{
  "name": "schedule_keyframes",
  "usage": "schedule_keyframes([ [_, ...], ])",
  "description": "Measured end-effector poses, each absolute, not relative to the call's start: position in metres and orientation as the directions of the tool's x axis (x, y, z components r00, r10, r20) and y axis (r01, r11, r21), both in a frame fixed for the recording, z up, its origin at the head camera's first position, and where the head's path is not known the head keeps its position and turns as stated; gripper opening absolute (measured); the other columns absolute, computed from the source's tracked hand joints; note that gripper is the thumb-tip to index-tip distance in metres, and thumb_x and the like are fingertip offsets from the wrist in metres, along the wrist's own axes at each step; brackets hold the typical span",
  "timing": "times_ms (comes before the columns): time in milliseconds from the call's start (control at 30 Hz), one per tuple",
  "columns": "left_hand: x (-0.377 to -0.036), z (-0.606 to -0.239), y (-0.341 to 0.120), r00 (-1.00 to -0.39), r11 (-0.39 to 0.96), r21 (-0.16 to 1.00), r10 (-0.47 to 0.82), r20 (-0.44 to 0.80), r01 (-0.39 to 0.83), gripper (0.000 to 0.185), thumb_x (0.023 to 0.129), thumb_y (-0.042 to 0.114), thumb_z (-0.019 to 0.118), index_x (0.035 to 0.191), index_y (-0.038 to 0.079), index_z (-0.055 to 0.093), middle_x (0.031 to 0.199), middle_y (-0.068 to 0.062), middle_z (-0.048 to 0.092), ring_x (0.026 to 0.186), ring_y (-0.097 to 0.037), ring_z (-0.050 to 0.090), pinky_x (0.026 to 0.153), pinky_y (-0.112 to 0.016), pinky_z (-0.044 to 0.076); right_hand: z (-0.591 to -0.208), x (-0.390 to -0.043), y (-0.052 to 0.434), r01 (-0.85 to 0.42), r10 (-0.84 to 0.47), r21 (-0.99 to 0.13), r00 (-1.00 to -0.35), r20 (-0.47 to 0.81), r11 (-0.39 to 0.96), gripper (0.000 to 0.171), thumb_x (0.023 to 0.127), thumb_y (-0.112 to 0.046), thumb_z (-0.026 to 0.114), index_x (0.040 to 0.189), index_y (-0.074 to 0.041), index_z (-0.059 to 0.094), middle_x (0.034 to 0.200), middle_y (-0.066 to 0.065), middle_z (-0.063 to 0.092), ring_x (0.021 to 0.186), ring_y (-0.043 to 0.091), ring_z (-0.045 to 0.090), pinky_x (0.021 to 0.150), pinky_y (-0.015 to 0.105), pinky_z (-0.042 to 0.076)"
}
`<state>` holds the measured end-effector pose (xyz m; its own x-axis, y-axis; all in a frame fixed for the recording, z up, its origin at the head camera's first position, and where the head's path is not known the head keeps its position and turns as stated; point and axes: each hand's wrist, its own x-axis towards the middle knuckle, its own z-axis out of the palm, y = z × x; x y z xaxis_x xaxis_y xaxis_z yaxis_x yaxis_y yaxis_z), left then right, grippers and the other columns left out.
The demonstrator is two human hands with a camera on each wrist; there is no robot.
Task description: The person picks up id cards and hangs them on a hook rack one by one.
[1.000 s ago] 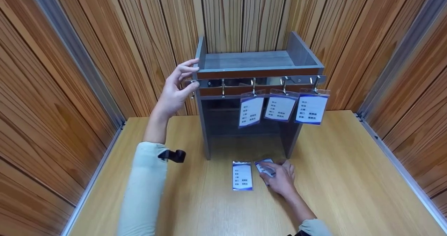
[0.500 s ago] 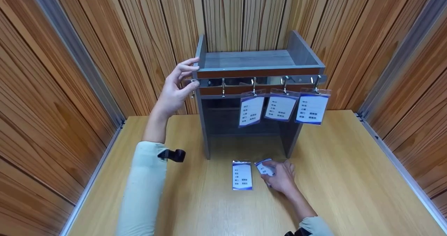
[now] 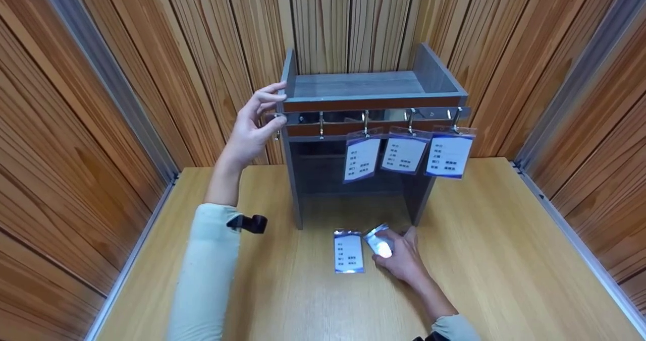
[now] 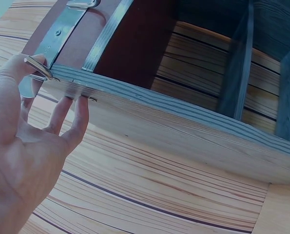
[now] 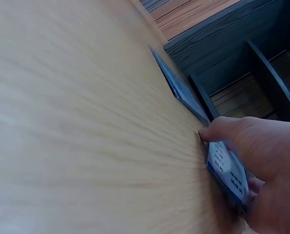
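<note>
My left hand (image 3: 255, 121) holds the front left corner of a small grey wooden shelf (image 3: 439, 71). In the left wrist view, its thumb lies on the end of the metal hook rail (image 4: 62, 36) and its fingertips touch the side panel. My right hand (image 3: 401, 255) pinches an ID badge (image 3: 378, 244) by its edges, thumb on one side and fingers on the other. That badge tilts off the table and catches a bright glare. Left of it, a second ID badge (image 3: 348, 252) lies flat. Three more badges hang from the rail, one of them at the right end (image 3: 449, 154).
A bare hook (image 3: 321, 125) shows on the rail left of the hanging badges. The shelf stands on a light wooden table (image 3: 504, 260), with wood-grain panels (image 3: 353, 23) behind and on both sides. Dividers (image 5: 271, 73) show inside the shelf in the right wrist view.
The badge in my right hand has tilted up, and its face now reflects light. My left hand keeps its place on the shelf corner.
</note>
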<state>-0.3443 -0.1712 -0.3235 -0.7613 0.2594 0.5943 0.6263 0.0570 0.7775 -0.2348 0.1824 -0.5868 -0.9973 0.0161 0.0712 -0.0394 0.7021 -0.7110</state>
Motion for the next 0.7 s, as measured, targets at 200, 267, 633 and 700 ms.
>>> schedule_keyframes([
  [200,-0.3447,-0.3232,-0.1719,-0.755,0.068,0.769,0.260,0.602,0.636,0.033,0.109,-0.002,0.062,0.142,-0.004,0.059,0.175,-0.014,0.050,0.161,-0.036,0.049,0.137,-0.066,0.031,-0.5881,-0.2352,0.1834,-0.075,0.001,-0.713,-0.994,0.106,0.697,0.052,0.085,-0.010,0.095,0.134,-0.014,0.076,0.144,0.030,0.045,0.134,0.043,0.044,0.108,0.056,0.047],
  [267,-0.3450,-0.3238,-0.1716,-0.753,0.065,0.768,0.262,0.603,0.637,0.034,0.109,-0.002,0.062,0.142,-0.005,0.059,0.175,-0.015,0.050,0.160,-0.035,0.050,0.137,-0.066,0.030,-0.5898,-0.2346,0.1835,-0.102,-0.001,-0.712,-0.990,0.140,0.695,0.052,0.084,-0.009,0.095,0.132,-0.014,0.076,0.142,0.030,0.046,0.132,0.043,0.045,0.105,0.053,0.048],
  [633,-0.3445,-0.3237,-0.1698,-0.757,0.054,0.772,0.253,0.603,0.633,0.034,0.108,-0.003,0.063,0.142,-0.006,0.059,0.174,-0.015,0.051,0.161,-0.033,0.050,0.138,-0.064,0.030,-0.5890,-0.2333,0.1869,-0.177,-0.021,-0.705,-0.974,0.224,0.687,0.052,0.081,-0.005,0.094,0.129,-0.014,0.078,0.140,0.028,0.045,0.126,0.040,0.050,0.099,0.044,0.046],
  [700,-0.3442,-0.3232,-0.1703,-0.757,0.058,0.771,0.253,0.603,0.634,0.034,0.108,-0.003,0.063,0.142,-0.006,0.059,0.175,-0.015,0.051,0.161,-0.033,0.050,0.138,-0.064,0.030,-0.5867,-0.2337,0.1874,-0.154,-0.025,-0.709,-0.982,0.189,0.689,0.053,0.083,-0.006,0.094,0.132,-0.014,0.076,0.144,0.027,0.043,0.129,0.040,0.050,0.103,0.047,0.046],
])
